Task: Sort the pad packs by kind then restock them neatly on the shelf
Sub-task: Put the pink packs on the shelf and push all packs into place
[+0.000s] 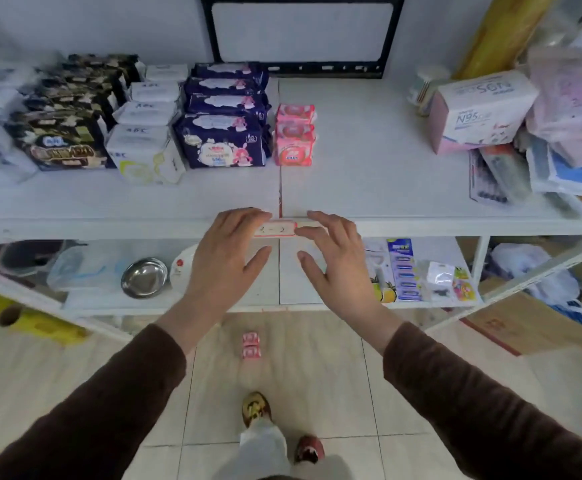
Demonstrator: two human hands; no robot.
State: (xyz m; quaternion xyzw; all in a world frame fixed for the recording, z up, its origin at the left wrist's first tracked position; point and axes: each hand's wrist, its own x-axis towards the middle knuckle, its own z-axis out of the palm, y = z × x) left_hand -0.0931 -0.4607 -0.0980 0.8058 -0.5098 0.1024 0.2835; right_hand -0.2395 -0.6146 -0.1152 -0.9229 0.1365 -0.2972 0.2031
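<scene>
Pink pad packs (295, 140) sit beside navy packs (223, 140) printed with pink cartoon rabbits. White packs (145, 150) and black-and-gold packs (59, 140) follow on the white shelf (369, 174). Sleeves (473, 393) are dark brown.

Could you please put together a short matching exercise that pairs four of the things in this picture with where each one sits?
Things:
1. pink packs
2. steel bowl
3. mask box
4. navy packs

Places:
A. lower shelf, left of the hands
B. top shelf, far right
C. top shelf, just left of the pink row
D. top shelf, beside the middle seam

Pairs: 1-D, 2-A, 3-B, 4-C
</scene>
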